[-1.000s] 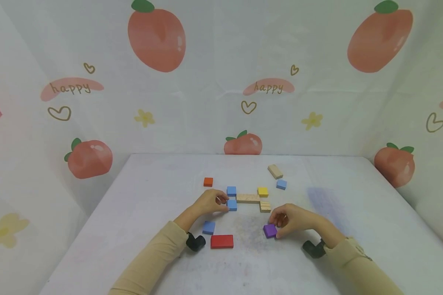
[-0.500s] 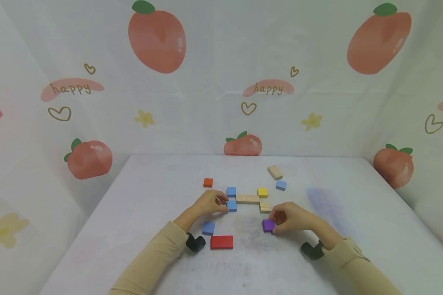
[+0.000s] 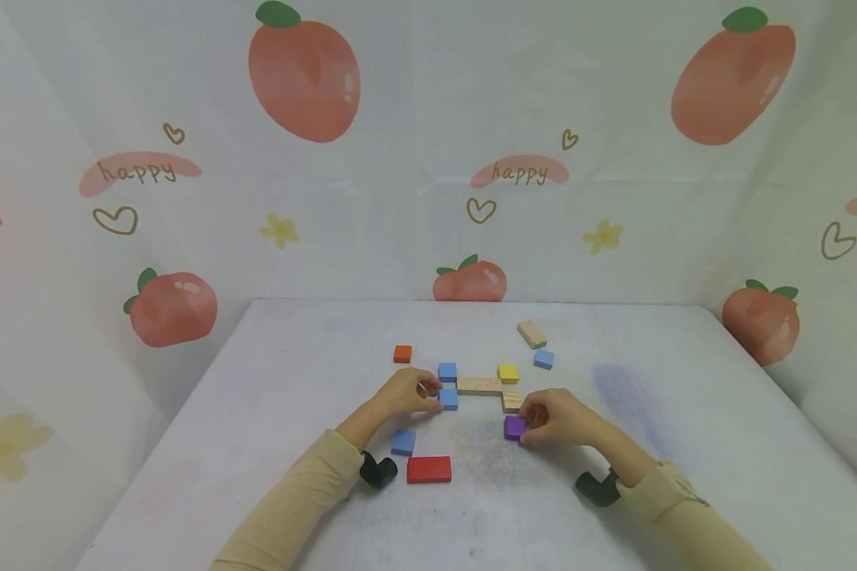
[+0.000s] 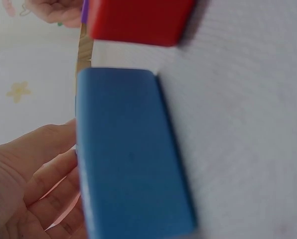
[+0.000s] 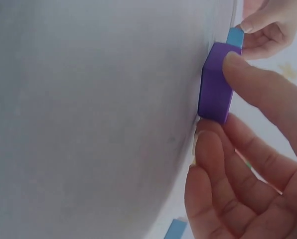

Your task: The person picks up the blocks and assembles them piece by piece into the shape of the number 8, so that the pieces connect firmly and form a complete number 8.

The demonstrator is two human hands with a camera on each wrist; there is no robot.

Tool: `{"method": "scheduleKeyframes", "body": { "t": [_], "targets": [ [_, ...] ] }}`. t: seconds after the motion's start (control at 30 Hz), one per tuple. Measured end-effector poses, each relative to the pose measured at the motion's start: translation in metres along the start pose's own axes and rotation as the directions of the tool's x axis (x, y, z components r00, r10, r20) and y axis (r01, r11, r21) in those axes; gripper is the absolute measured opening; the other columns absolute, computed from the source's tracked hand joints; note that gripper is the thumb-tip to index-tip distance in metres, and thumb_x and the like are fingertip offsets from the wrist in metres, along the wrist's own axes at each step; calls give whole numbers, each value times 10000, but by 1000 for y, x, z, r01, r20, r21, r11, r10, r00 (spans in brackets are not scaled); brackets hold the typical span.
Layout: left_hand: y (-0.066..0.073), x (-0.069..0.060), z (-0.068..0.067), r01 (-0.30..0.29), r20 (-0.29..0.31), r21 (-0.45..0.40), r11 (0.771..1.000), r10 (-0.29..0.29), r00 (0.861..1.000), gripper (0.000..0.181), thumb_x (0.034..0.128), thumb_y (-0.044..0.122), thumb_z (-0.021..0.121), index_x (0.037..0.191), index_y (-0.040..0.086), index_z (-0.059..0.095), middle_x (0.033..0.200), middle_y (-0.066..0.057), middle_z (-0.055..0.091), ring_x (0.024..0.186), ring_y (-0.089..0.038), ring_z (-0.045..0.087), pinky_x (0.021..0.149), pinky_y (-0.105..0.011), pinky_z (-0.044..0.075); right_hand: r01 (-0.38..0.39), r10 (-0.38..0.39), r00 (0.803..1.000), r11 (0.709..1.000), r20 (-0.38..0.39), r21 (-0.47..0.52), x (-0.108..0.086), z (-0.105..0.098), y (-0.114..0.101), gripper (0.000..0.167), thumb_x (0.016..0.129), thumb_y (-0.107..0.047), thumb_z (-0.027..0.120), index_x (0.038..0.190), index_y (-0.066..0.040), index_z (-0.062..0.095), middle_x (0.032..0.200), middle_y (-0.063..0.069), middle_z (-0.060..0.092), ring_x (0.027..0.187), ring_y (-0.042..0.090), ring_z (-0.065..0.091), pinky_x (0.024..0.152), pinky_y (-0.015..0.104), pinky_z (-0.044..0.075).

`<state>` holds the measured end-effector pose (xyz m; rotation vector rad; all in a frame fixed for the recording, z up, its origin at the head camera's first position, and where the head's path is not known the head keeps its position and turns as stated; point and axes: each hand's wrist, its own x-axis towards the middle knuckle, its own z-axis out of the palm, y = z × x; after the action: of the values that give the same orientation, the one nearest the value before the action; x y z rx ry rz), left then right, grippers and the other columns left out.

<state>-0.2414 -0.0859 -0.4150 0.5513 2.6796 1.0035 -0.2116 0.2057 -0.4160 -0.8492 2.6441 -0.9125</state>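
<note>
My right hand (image 3: 559, 416) pinches a purple block (image 3: 515, 428) between thumb and fingers. The block sits just in front of a striped wooden block (image 3: 512, 403), and in the right wrist view the thumb presses on one side of the purple block (image 5: 217, 82). Farther left, my left hand (image 3: 405, 392) pinches a blue block (image 3: 448, 400) by its left side. Right of that block lies a long wooden plank (image 3: 479, 386), with a second blue block (image 3: 447, 372) behind and a yellow block (image 3: 509, 373) at the plank's far right end.
Near my left wrist lie a blue block (image 3: 403, 442) and a red rectangular block (image 3: 429, 469). An orange-red block (image 3: 403, 354) is farther back left. At the back right are a light wooden block (image 3: 532, 334) and another blue block (image 3: 544, 360). A printed curtain (image 3: 400, 198) hangs behind the table.
My right hand has slid the purple block away from me and slightly left, up close to the striped wooden block. The left hand has stayed at the blue block.
</note>
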Motion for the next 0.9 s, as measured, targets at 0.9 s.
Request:
{"method": "scheduleKeyframes", "body": {
  "t": [0.9],
  "targets": [
    [0, 0, 1, 15, 0, -5, 1000, -15, 1000, 279, 774, 155, 750, 1025, 52, 680, 952, -68, 684, 849, -153, 586, 783, -280, 512, -117, 116, 992, 993, -51, -11, 3, 4, -13, 276, 716, -170, 791, 856, -50, 585, 800, 28, 639, 712, 73, 561, 637, 184, 472]
  ]
}}
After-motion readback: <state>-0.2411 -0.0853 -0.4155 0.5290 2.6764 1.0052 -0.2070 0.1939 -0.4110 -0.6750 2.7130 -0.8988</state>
